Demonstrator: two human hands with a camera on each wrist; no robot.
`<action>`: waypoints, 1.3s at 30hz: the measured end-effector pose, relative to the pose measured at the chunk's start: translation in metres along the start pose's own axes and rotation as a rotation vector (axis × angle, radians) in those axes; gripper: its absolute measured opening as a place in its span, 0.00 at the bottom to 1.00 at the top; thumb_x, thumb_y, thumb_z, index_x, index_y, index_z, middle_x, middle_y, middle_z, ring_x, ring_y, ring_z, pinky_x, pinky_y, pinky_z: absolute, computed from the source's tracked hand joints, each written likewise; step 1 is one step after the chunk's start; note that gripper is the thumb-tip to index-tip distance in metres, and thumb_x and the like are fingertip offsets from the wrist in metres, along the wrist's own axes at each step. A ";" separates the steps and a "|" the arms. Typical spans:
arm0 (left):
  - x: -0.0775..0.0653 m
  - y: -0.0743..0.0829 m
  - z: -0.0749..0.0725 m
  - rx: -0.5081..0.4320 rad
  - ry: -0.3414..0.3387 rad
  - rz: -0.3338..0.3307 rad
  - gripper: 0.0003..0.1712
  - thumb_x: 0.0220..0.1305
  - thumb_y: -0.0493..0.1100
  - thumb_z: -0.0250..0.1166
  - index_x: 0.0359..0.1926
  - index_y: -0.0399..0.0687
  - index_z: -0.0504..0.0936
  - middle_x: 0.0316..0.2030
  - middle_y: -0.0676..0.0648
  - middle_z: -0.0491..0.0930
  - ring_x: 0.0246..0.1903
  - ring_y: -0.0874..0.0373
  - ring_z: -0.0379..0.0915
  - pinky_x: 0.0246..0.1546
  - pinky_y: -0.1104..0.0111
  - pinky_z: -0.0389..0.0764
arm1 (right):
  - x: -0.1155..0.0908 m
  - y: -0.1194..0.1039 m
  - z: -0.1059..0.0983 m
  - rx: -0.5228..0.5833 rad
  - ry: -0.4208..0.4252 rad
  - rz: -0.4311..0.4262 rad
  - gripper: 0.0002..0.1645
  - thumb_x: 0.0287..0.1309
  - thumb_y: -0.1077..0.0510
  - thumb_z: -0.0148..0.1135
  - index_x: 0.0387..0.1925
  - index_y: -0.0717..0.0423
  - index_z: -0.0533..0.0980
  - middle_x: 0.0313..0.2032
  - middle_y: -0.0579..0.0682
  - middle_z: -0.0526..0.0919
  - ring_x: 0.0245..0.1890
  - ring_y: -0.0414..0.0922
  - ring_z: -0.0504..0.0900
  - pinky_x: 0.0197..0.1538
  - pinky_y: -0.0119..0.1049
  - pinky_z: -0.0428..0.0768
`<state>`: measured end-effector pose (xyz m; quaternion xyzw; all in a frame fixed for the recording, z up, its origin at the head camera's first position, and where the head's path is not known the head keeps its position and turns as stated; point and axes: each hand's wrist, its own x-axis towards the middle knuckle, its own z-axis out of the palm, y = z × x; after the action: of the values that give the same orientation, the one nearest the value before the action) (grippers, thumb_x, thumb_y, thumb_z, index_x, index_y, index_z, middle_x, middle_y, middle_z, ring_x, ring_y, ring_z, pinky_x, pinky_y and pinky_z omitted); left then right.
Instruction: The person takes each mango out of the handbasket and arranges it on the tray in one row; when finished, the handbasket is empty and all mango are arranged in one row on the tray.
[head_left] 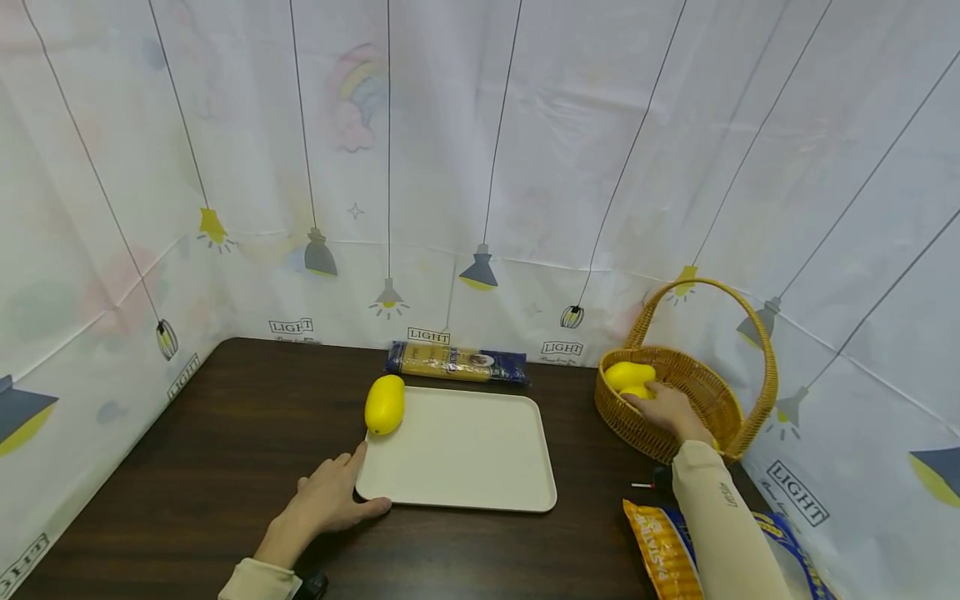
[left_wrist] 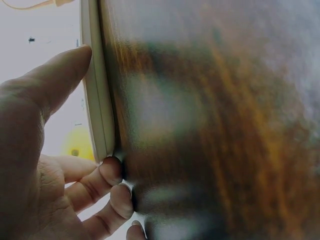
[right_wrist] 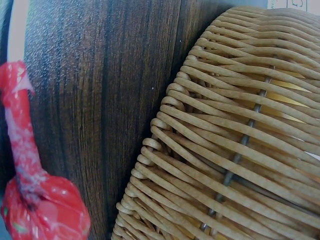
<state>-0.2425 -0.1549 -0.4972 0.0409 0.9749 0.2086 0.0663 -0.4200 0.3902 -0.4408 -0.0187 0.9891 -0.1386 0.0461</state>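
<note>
My left hand (head_left: pixel 326 496) rests at the near left corner of a cream tray (head_left: pixel 465 450), thumb along its near edge and fingers by its left side. In the left wrist view the thumb (left_wrist: pixel 67 67) touches the tray's rim (left_wrist: pixel 97 100). A yellow mango (head_left: pixel 385 405) lies on the far left corner of the tray. My right hand (head_left: pixel 671 408) reaches into a wicker basket (head_left: pixel 622 421), thumb and finger around one of the yellow mangoes (head_left: pixel 628 375) there. The basket's woven wall (right_wrist: pixel 240 120) hides that hand in the right wrist view.
A pasta packet (head_left: pixel 457 363) lies behind the tray. Under my right forearm is an orange and blue pasta bag (head_left: pixel 660 550). A red-wrapped lollipop (right_wrist: pixel 47 210) lies beside the basket. A patterned white curtain (head_left: pixel 450 167) stands behind the dark wooden table (head_left: pixel 285 408).
</note>
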 end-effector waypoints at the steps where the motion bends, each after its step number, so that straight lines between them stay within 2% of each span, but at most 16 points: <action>1: 0.000 0.000 0.000 0.001 -0.001 -0.001 0.65 0.51 0.75 0.69 0.77 0.40 0.57 0.67 0.33 0.71 0.63 0.33 0.70 0.52 0.27 0.68 | 0.000 0.000 0.000 0.000 0.007 0.001 0.57 0.69 0.27 0.44 0.73 0.75 0.55 0.68 0.80 0.62 0.67 0.77 0.62 0.68 0.68 0.64; 5: 0.000 0.000 0.000 0.002 -0.005 -0.003 0.65 0.51 0.75 0.68 0.77 0.40 0.57 0.68 0.32 0.71 0.63 0.33 0.70 0.52 0.27 0.68 | 0.000 0.000 0.001 0.017 0.036 0.004 0.58 0.69 0.27 0.44 0.73 0.74 0.55 0.68 0.81 0.62 0.66 0.77 0.62 0.67 0.68 0.65; 13: -0.001 0.002 -0.001 -0.002 -0.007 -0.007 0.65 0.51 0.75 0.68 0.77 0.41 0.57 0.68 0.32 0.70 0.64 0.33 0.69 0.52 0.27 0.68 | 0.000 0.002 -0.003 0.097 0.050 0.033 0.61 0.67 0.23 0.41 0.76 0.71 0.50 0.70 0.81 0.55 0.68 0.77 0.55 0.67 0.71 0.61; 21: -0.002 0.002 -0.001 0.001 -0.009 0.001 0.64 0.52 0.75 0.68 0.77 0.40 0.57 0.68 0.31 0.70 0.64 0.32 0.69 0.53 0.26 0.67 | -0.001 0.006 -0.013 0.087 0.125 -0.009 0.60 0.66 0.23 0.42 0.76 0.68 0.52 0.70 0.80 0.57 0.69 0.77 0.55 0.67 0.72 0.60; 32: -0.002 0.001 -0.003 0.002 -0.005 0.014 0.64 0.53 0.74 0.67 0.77 0.39 0.57 0.68 0.32 0.70 0.63 0.32 0.70 0.52 0.28 0.69 | -0.014 -0.016 -0.037 0.115 0.189 -0.053 0.56 0.68 0.25 0.44 0.77 0.63 0.53 0.71 0.78 0.56 0.70 0.76 0.55 0.64 0.71 0.62; 39: -0.004 0.001 -0.002 -0.003 -0.004 0.016 0.63 0.53 0.73 0.68 0.77 0.39 0.57 0.67 0.32 0.71 0.63 0.33 0.70 0.51 0.28 0.70 | -0.017 -0.034 -0.045 0.129 0.218 -0.092 0.56 0.67 0.25 0.46 0.77 0.62 0.54 0.72 0.76 0.56 0.71 0.72 0.55 0.66 0.69 0.62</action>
<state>-0.2390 -0.1547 -0.4946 0.0489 0.9741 0.2105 0.0664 -0.4069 0.3712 -0.3867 -0.0459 0.9754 -0.2051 -0.0670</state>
